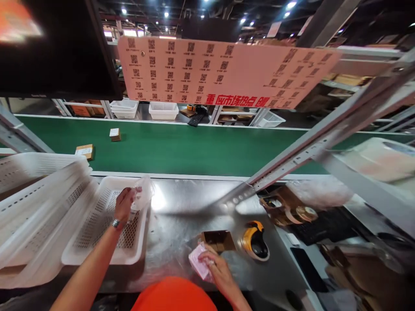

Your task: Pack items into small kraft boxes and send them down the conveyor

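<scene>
My left hand (124, 204), with a watch at the wrist, is over the white perforated basket (140, 246). Its fingers are closed on a clear plastic bag (145, 193) that shows small reddish marks. Low in the middle, my right hand (218, 268) grips a pink packet (198, 261) in clear wrap, fingers bent over its top. Just behind that packet an open cardboard box (223, 240) rests on the metal table (175, 224). Right of the box stands a yellow and black scanner (255, 242), apart from my hand.
More white baskets (42, 207) are piled at the left. A green conveyor belt (181, 149) crosses behind the table, carrying two small parcels (84, 151). A slanted metal post (292, 160) rises at the right, near a black keyboard (333, 224) and a phone-like dark slab (309, 268).
</scene>
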Demonstrator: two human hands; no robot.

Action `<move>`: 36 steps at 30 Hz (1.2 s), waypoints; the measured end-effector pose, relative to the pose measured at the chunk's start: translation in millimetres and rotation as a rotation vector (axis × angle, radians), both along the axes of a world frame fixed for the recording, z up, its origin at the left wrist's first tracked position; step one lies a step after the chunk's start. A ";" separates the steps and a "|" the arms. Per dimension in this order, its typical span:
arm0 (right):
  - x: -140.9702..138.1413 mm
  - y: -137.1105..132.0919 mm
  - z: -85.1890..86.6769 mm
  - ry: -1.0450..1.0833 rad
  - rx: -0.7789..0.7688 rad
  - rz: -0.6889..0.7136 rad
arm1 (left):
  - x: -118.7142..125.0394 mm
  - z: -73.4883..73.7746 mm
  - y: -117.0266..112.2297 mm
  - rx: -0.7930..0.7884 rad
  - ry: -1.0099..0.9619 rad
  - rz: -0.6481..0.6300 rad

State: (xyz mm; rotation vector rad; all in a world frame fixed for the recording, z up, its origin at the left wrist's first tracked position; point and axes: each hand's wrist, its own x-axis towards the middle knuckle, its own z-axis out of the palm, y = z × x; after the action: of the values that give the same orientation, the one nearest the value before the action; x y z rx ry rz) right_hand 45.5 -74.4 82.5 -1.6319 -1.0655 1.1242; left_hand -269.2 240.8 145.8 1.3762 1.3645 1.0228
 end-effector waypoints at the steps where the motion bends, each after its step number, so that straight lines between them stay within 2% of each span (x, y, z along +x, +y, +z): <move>1: 2.5 6.3 8.1 0.036 0.007 -0.049 | 11.5 7.9 -13.7 -0.023 -0.130 -0.029; 3: 7.6 13.9 26.8 0.132 0.005 -0.172 | 37.4 20.3 -43.7 -0.060 -0.224 -0.094; 6: 14.1 7.9 58.4 0.263 0.081 -0.354 | 79.1 29.2 -89.1 0.004 -0.143 -0.238; 9: 15.5 -10.9 86.0 0.344 0.273 -0.474 | 121.3 29.2 -131.4 0.138 -0.021 -0.444; 12: 15.5 -24.3 96.8 0.391 0.392 -0.521 | 162.6 26.4 -170.3 0.194 0.026 -0.654; 14: 20.5 -28.0 90.9 0.400 0.418 -0.553 | 188.4 25.0 -193.3 0.192 0.024 -0.736; 16: 32.6 -31.7 76.5 0.378 0.418 -0.594 | 212.2 24.2 -212.2 0.171 0.007 -0.745; 21: 84.8 -57.8 31.9 0.111 0.314 -0.599 | 265.7 19.8 -242.5 0.098 -0.049 -0.578; 24: 115.8 -78.1 16.5 -0.072 0.282 -0.569 | 294.5 16.8 -253.8 0.104 -0.038 -0.490; 27: 140.6 -94.1 16.5 -0.228 0.388 -0.482 | 318.6 14.9 -263.1 0.149 0.011 -0.445; 30: 162.3 -103.1 25.7 -0.412 0.562 -0.254 | 335.4 9.6 -271.9 0.223 0.088 -0.409; 32: 175.1 -104.0 30.0 -0.419 0.627 -0.132 | 342.1 2.9 -278.5 0.310 0.141 -0.408; 34: 184.7 -100.5 29.0 -0.298 0.591 -0.183 | 345.7 -5.3 -286.1 0.431 0.199 -0.447; 36: 189.3 -93.5 23.4 -0.068 0.436 -0.373 | 347.2 -12.5 -294.3 0.569 0.265 -0.499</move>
State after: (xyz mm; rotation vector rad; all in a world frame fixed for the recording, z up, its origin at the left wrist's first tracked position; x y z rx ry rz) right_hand 234.8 -167.9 105.9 -1.4435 -0.9201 0.5486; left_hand 78.0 -53.5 133.3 2.2045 0.8466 0.9370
